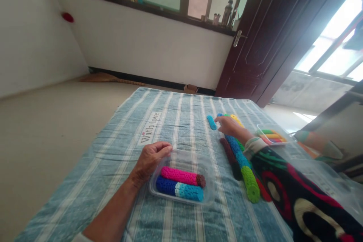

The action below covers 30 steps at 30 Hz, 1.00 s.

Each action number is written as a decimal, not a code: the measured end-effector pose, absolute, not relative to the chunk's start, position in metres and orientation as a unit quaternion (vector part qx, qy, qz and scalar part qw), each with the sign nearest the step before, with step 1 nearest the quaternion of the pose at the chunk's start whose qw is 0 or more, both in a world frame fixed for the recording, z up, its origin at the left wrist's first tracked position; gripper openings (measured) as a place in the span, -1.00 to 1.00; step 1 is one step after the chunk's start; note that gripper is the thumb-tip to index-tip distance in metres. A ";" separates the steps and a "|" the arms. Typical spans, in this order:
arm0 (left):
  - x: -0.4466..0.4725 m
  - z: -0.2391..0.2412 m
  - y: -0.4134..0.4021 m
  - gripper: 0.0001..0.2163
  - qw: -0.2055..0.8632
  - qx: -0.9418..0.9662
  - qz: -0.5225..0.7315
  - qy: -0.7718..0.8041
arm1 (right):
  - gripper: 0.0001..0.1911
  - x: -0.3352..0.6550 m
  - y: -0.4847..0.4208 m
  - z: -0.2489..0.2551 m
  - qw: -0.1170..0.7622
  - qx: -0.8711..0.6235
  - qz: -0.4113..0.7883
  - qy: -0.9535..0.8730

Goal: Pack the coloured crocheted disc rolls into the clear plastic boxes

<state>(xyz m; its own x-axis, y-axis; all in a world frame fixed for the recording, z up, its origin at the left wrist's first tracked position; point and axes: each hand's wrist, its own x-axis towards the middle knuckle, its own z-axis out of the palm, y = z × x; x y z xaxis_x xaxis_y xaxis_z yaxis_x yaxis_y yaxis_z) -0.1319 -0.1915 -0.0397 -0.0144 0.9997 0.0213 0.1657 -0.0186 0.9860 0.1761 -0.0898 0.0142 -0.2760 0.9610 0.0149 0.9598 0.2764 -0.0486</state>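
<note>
Head view: at lower centre my left hand (153,155) pinches the upper-left rim of a clear plastic box (210,170) holding a pink-and-brown crocheted roll (178,175) and a dark-and-light-blue crocheted roll (177,189). Right of centre, my right hand (226,124) is just beside a short light-blue crocheted piece (211,122); whether its fingers grip anything, I can't tell. My dark patterned sleeve (286,193) partly hides a red roll (263,191) beside a long blue-and-green crocheted roll (241,157). Blue-and-white striped cloth (113,174) lies underneath; a dark brown door (263,38) stands upper right.
</note>
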 end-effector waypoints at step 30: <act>-0.132 -0.041 -0.192 -0.79 0.470 0.533 0.459 0.533 | -0.61 0.164 -0.055 -0.003 -0.040 -0.601 -0.009 -0.798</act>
